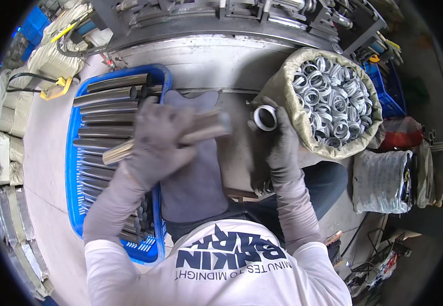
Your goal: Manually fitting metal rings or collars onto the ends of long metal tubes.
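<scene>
My left hand [162, 137], in a grey glove, is closed around a wooden-handled tool [118, 152]. Motion blurs the tool's thicker far end, so its exact kind is unclear. That hand is over the inner side of a blue plastic basket [72, 168] holding several dark metal tubes [110, 119]. A silver metal ring [266, 118] is gripped in my gloved right hand [281, 140], its opening facing up. Just right of this hand stands a woven sack [294, 120] with its rim rolled down, full of similar rings [333, 99].
A dark grey pad [196, 178] lies between the basket and my right hand. Metal machinery [221, 23] runs along the far side. Wrapped bundles [15, 153] line the left. A blue crate [388, 92] and a plastic-wrapped package [382, 181] are on the right.
</scene>
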Demonstrator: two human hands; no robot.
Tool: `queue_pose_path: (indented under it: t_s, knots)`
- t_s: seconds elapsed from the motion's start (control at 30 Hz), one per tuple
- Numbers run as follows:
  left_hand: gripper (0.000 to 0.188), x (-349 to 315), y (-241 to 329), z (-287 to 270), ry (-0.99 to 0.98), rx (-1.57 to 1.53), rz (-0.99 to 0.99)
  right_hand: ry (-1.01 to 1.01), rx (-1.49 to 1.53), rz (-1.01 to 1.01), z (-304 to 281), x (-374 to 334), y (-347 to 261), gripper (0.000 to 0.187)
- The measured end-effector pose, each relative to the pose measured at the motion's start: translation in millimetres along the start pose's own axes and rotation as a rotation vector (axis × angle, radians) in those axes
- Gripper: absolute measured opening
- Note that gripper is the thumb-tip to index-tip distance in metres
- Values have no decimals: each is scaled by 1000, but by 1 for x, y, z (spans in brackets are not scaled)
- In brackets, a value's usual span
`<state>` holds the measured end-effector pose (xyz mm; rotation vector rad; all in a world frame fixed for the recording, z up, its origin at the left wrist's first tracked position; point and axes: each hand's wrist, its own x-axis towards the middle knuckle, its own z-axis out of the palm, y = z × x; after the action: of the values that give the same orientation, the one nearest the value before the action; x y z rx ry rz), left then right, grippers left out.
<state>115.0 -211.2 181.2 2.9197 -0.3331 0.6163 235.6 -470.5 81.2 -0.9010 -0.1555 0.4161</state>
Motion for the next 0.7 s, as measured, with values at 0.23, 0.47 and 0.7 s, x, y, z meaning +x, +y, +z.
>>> queue_pose_path:
  t_s: [0.23,0.47,0.7]
  knots:
    - [60,38,40,59,-205,-144,-5,-57,-400,-243,-9,-8,9,44]
    - [58,44,42,68,-248,-130,11,-93,-520,-302,-18,6,12,38]
    - [51,48,45,73,-177,-68,72,163,-622,-365,20,-7,4,34]
